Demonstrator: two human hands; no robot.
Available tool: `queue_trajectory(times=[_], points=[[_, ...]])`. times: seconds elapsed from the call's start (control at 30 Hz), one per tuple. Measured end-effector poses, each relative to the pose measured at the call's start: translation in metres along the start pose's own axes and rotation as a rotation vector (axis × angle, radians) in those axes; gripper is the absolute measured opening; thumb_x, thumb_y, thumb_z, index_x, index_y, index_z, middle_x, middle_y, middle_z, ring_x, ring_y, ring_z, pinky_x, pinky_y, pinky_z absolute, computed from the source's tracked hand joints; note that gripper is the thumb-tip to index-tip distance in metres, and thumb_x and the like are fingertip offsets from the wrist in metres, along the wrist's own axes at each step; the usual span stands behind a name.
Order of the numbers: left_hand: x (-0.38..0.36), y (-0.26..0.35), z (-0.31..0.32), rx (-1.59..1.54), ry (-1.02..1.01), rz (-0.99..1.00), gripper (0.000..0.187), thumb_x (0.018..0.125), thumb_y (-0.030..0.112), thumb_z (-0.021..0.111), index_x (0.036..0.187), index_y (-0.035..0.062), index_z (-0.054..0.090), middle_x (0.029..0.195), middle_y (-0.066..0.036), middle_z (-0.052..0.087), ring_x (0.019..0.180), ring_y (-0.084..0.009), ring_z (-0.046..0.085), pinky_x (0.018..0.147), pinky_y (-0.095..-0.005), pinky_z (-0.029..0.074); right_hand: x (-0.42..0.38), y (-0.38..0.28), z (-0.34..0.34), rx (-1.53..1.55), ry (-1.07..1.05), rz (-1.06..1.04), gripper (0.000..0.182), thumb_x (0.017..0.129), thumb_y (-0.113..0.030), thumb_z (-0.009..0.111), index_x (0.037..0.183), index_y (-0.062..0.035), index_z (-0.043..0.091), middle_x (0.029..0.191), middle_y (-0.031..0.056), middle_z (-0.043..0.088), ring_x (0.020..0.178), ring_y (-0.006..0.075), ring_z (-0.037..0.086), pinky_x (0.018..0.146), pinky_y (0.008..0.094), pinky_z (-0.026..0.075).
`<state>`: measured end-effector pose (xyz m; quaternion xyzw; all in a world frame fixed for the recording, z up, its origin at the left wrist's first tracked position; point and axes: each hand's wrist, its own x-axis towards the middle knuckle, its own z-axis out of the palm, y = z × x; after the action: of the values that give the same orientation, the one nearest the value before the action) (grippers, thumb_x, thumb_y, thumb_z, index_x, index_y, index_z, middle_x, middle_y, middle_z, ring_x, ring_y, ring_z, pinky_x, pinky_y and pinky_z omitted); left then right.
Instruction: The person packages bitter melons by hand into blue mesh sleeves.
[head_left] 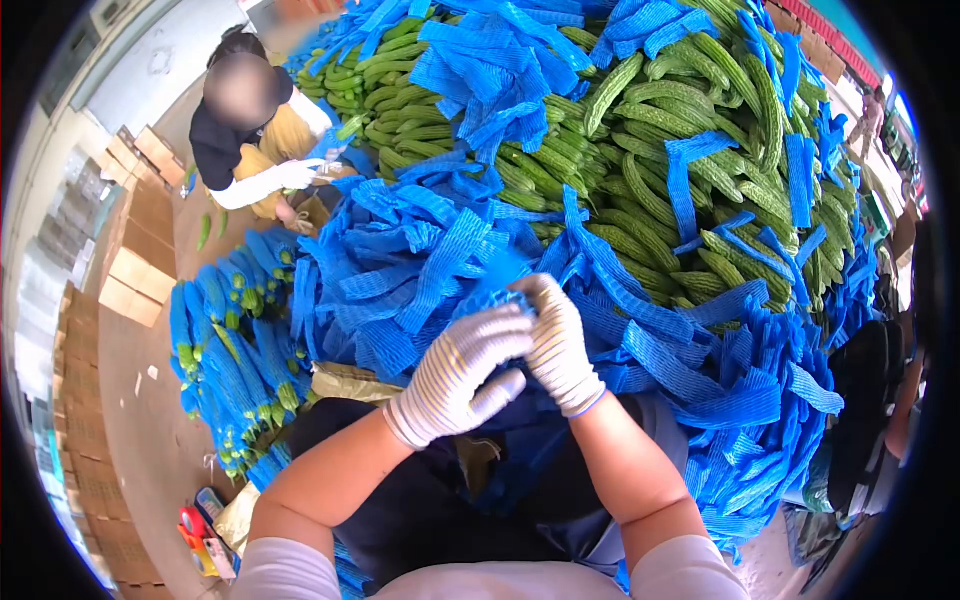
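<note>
My left hand (460, 370) and my right hand (556, 345), both in white striped knit gloves, meet over my lap. A scrunched blue mesh sleeve (492, 300) is between them, its far end smeared by motion. My right fingers are curled round its edge. The left fingers bend against the same sleeve, partly hiding it, while the left thumb stands apart below. Just beyond the hands lies a heap of loose blue mesh sleeves (400, 255). Behind it rises a large pile of green bitter melons (640, 190), with more sleeves strewn on top.
At the left, melons in blue sleeves (228, 345) are stacked. A co-worker (245, 140) with white sleeves and gloves handles a melon behind them. Cardboard boxes (140, 270) line the left wall. A red-and-white object (203, 540) lies on the floor, lower left.
</note>
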<state>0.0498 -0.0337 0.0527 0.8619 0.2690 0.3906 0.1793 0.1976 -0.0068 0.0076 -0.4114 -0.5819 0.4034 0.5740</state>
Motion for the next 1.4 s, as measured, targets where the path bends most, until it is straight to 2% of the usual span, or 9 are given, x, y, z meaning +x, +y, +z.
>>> queue_trajectory(times=[0.2, 0.33, 0.43, 0.6, 0.73, 0.87, 1.0, 1.2, 1.4], points=[[-0.015, -0.031, -0.003, 0.443, -0.2, -0.279, 0.018, 0.088, 0.007, 0.051, 0.102, 0.0005, 0.059, 0.093, -0.021, 0.061, 0.083, -0.0385, 0.059, 0.072, -0.0429, 0.049, -0.009, -0.002, -0.002, -0.064, -0.089, 0.115, 0.015, 0.084, -0.002, 0.063, 0.098, -0.0042, 0.056, 0.075, 0.0082, 0.061, 0.064, 0.0144, 0.057, 0.06, 0.0296, 0.047], [-0.028, -0.051, -0.002, -0.863, 0.28, -0.822, 0.031, 0.09, 0.004, 0.049, 0.119, -0.0011, 0.058, 0.108, -0.01, 0.064, 0.101, -0.0197, 0.061, 0.087, -0.0313, 0.049, -0.019, -0.004, 0.012, -0.316, -0.372, 0.132, 0.023, 0.082, -0.014, 0.069, 0.101, -0.0066, 0.06, 0.073, 0.0167, 0.063, 0.068, 0.0358, 0.063, 0.063, 0.0408, 0.05], [-0.031, -0.058, -0.005, -1.135, 0.359, -0.682, 0.036, 0.092, 0.005, 0.05, 0.127, -0.0001, 0.053, 0.121, -0.011, 0.06, 0.112, -0.0178, 0.056, 0.097, -0.0286, 0.044, -0.011, -0.002, 0.012, -0.339, -0.38, -0.073, 0.024, 0.081, -0.013, 0.069, 0.104, -0.0064, 0.063, 0.087, 0.0174, 0.065, 0.082, 0.0369, 0.063, 0.071, 0.0411, 0.05], [-0.026, -0.064, -0.007, -0.686, 0.068, -0.872, 0.039, 0.097, 0.015, 0.046, 0.133, 0.0021, 0.046, 0.129, -0.014, 0.054, 0.12, -0.0214, 0.051, 0.102, -0.0333, 0.041, -0.005, -0.012, 0.01, 0.594, -0.182, 0.287, 0.014, 0.09, -0.01, 0.062, 0.102, -0.0033, 0.064, 0.094, 0.0053, 0.064, 0.087, 0.014, 0.059, 0.081, 0.0283, 0.047], [-0.032, -0.119, 0.026, 0.527, -0.005, 0.073, 0.036, 0.09, 0.016, 0.054, 0.123, 0.003, 0.054, 0.097, -0.016, 0.065, 0.089, -0.0331, 0.063, 0.08, -0.0415, 0.049, -0.015, -0.015, 0.012, 0.096, -0.539, -0.024, 0.013, 0.089, -0.01, 0.064, 0.1, -0.0027, 0.064, 0.092, 0.0107, 0.066, 0.085, 0.0209, 0.064, 0.078, 0.0313, 0.05], [-0.003, -0.099, -0.006, -0.149, -0.148, -0.531, 0.029, 0.084, 0.016, 0.06, 0.11, 0.0055, 0.065, 0.112, -0.013, 0.065, 0.106, -0.0275, 0.061, 0.094, -0.0358, 0.047, -0.023, -0.015, 0.023, 0.218, -0.731, 0.25, 0.017, 0.089, -0.008, 0.063, 0.106, -0.0022, 0.063, 0.094, 0.0096, 0.066, 0.086, 0.0173, 0.063, 0.081, 0.03, 0.049], [0.01, -0.085, -0.025, 0.395, -0.062, -0.008, 0.037, 0.085, 0.011, 0.058, 0.121, 0.0026, 0.06, 0.124, -0.012, 0.06, 0.117, -0.0249, 0.056, 0.102, -0.0387, 0.043, -0.019, -0.01, 0.023, 0.43, -0.706, 0.383, 0.016, 0.092, -0.009, 0.062, 0.107, -0.0026, 0.062, 0.094, 0.0038, 0.065, 0.086, 0.0111, 0.059, 0.082, 0.0279, 0.048], [-0.005, -0.077, -0.021, 0.296, 0.098, -0.212, 0.044, 0.089, 0.008, 0.055, 0.132, 0.0011, 0.049, 0.132, -0.017, 0.053, 0.124, -0.0278, 0.05, 0.105, -0.0376, 0.038, -0.009, -0.049, 0.043, 0.308, -0.91, -0.099, 0.013, 0.089, -0.008, 0.063, 0.101, -0.0024, 0.062, 0.091, 0.0106, 0.063, 0.084, 0.0244, 0.062, 0.076, 0.0331, 0.049], [-0.016, -0.128, -0.027, 0.309, 0.274, -0.305, 0.044, 0.093, 0.012, 0.052, 0.135, 0.001, 0.045, 0.133, -0.018, 0.052, 0.124, -0.028, 0.05, 0.107, -0.0369, 0.036, 0.059, -0.039, 0.033, 0.103, -1.196, 0.131, 0.023, 0.088, -0.021, 0.064, 0.103, -0.0032, 0.065, 0.095, 0.0122, 0.068, 0.088, 0.0236, 0.065, 0.081, 0.0346, 0.051]])
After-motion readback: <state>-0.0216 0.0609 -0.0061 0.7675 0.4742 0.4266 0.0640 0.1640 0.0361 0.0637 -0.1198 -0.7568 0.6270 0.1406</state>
